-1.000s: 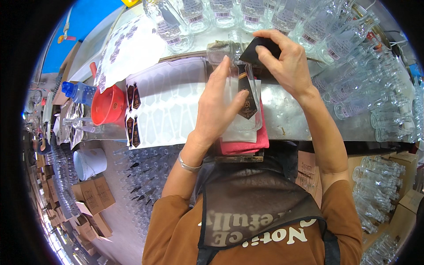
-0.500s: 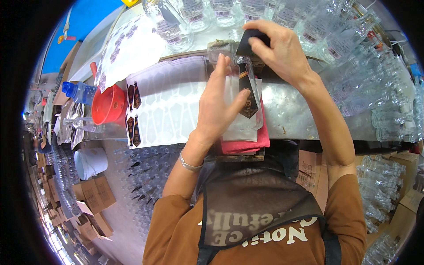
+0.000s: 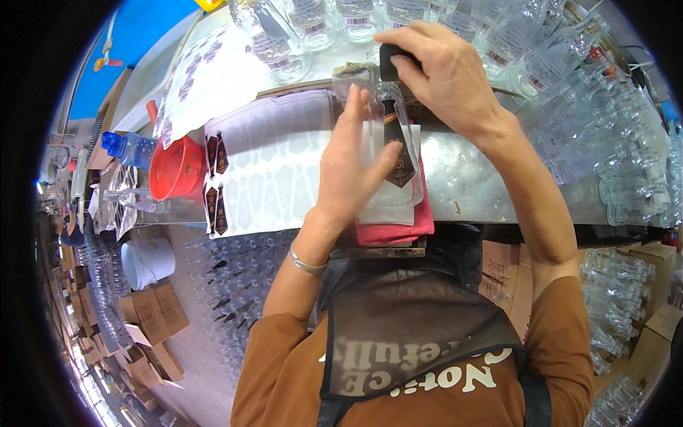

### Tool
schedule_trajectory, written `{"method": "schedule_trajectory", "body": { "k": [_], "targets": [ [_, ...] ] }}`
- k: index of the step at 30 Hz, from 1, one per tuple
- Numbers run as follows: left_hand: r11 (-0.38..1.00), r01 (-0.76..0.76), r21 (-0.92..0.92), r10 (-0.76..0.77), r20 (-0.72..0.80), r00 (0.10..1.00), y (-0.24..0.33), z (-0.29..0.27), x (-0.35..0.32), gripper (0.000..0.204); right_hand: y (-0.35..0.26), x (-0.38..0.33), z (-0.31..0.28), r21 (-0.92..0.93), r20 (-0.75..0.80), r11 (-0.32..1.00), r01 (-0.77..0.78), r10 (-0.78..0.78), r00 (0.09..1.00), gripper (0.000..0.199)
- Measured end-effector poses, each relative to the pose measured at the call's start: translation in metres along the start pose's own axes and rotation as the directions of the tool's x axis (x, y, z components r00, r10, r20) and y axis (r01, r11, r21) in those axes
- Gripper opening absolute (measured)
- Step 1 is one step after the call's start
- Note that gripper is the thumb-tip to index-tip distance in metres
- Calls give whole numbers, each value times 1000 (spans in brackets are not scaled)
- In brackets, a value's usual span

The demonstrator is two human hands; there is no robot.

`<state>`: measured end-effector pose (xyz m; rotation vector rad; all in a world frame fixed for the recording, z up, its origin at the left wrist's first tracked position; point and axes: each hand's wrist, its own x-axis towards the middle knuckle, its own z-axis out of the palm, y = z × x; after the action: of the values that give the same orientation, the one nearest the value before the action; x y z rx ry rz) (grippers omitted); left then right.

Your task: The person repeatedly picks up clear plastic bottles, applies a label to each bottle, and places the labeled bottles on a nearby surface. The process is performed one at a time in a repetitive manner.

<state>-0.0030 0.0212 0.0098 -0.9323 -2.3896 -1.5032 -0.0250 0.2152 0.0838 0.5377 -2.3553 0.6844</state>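
A clear glass bottle lies flat on a folded red cloth with white paper between them. Its neck points away from me. On its upper face is a black tie-shaped label with gold and orange marks. My left hand lies along the bottle's left side, fingers stretched out and thumb reaching over the label. At the neck end, my right hand grips a flat black block between thumb and fingers. The far side of the block is hidden by my fingers.
Left of the bottle lies a label sheet with a few black labels on it. A red dipper and blue-capped bottle stand further left. Labelled glass bottles line the back; more glass bottles crowd the right.
My right hand has shifted slightly left and away from me with the black block, which now stands more upright over the neck. My left hand has stayed almost in place.
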Motion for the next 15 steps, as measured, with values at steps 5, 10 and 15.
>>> {"method": "schedule_trajectory", "body": {
  "k": [5,10,15],
  "targets": [
    [1000,10,4,-10,3,1000,2,0,0,92,-3,-11,2,64,122,994,-88,80,989,27],
    [976,140,-168,-141,2,990,-3,-13,-13,92,-19,-24,-6,108,-5,988,109,-109,994,24],
    [989,89,-121,-59,235,970,-8,-46,-56,103,-75,-87,-30,410,356,911,-29,-131,925,30]
  ]
}}
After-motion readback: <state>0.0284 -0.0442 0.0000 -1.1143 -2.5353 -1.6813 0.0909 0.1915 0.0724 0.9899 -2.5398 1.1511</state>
